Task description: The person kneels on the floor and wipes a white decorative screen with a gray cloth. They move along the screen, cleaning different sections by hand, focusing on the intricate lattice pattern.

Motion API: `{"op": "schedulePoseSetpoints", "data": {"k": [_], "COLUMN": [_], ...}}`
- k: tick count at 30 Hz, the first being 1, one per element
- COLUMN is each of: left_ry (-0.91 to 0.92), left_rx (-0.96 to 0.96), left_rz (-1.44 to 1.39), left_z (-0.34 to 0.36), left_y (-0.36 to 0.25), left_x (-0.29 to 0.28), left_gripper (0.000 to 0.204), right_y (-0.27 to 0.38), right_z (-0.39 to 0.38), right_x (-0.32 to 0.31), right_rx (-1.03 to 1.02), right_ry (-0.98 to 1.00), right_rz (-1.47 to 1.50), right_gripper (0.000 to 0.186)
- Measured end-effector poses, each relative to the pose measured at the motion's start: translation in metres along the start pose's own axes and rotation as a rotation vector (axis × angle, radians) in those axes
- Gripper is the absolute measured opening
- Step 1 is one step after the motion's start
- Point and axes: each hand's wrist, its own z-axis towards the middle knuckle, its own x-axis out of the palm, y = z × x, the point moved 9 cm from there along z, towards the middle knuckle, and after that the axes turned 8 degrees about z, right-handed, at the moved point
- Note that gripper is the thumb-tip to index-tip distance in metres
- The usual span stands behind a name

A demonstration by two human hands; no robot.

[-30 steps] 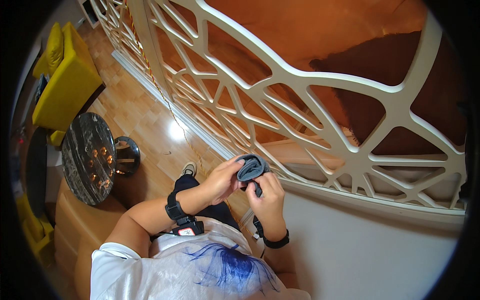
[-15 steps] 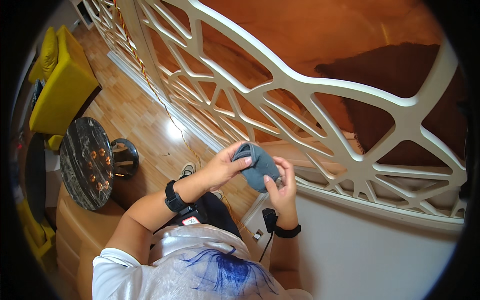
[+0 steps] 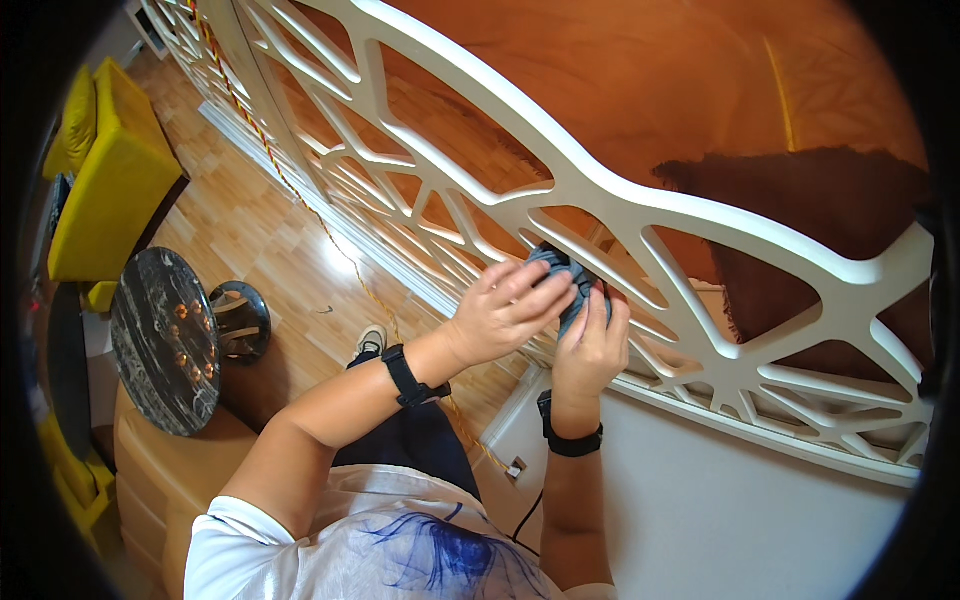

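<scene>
A bunched grey-blue cloth (image 3: pixel 564 264) is between my two hands, at the white lattice screen (image 3: pixel 740 225) in front of me; I cannot tell whether it touches the bars. My left hand (image 3: pixel 505 312) has its curled fingers over the cloth's near side, partly hiding it. Just right of it, my right hand (image 3: pixel 591 350) grips the cloth's lower part with fingertips pressed into it. Both wrists wear black straps.
Yellow armchair (image 3: pixel 105 190) at upper left; below it a dark marble round table (image 3: pixel 150 340), a glossy pedestal stool (image 3: pixel 248 330) and a tan leather seat (image 3: pixel 160 470). A twisted rope (image 3: pixel 365 288) runs down over the wooden floor (image 3: pixel 240 200). Orange fabric and a dark brown cushion show behind the screen.
Both hands have moved right with the cloth, closer against the lattice. The cloth, flatter half a second ago, is now bunched, and my left fingers cover more of it.
</scene>
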Motion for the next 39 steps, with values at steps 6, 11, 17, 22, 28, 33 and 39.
{"op": "schedulePoseSetpoints", "data": {"k": [6,11,17,22,28,33,39], "left_ry": [0.159,0.176,0.149,0.126,0.147,0.113,0.074], "left_rx": [-0.021,0.014,0.117,0.052,0.095,-0.151,-0.028], "left_rz": [0.301,0.327,0.188,0.27,0.084,-0.209,-0.123], "left_z": [-0.011,-0.014,0.0,-0.003,-0.001,0.031,0.023], "left_y": [0.027,0.023,-0.025,0.019,-0.031,-0.077,-0.051], "left_x": [0.014,0.018,0.029,0.015,0.036,0.053,0.05], "left_gripper": [0.036,0.038,0.038,0.035,0.036,0.031,0.024], "right_y": [0.021,0.017,-0.007,0.017,-0.021,-0.045,-0.035], "right_z": [0.011,0.005,-0.008,-0.002,-0.02,-0.023,-0.025], "right_x": [0.037,0.041,0.004,0.038,-0.004,-0.063,-0.034], "right_rx": [0.033,0.104,0.172,0.144,0.221,0.153,0.113], "right_ry": [0.064,0.165,0.17,0.159,0.149,-0.045,-0.136], "right_rz": [0.077,-0.063,-0.168,0.016,-0.175,-0.255,-0.106], "right_gripper": [0.026,0.026,0.033,0.033,0.037,0.033,0.039]}}
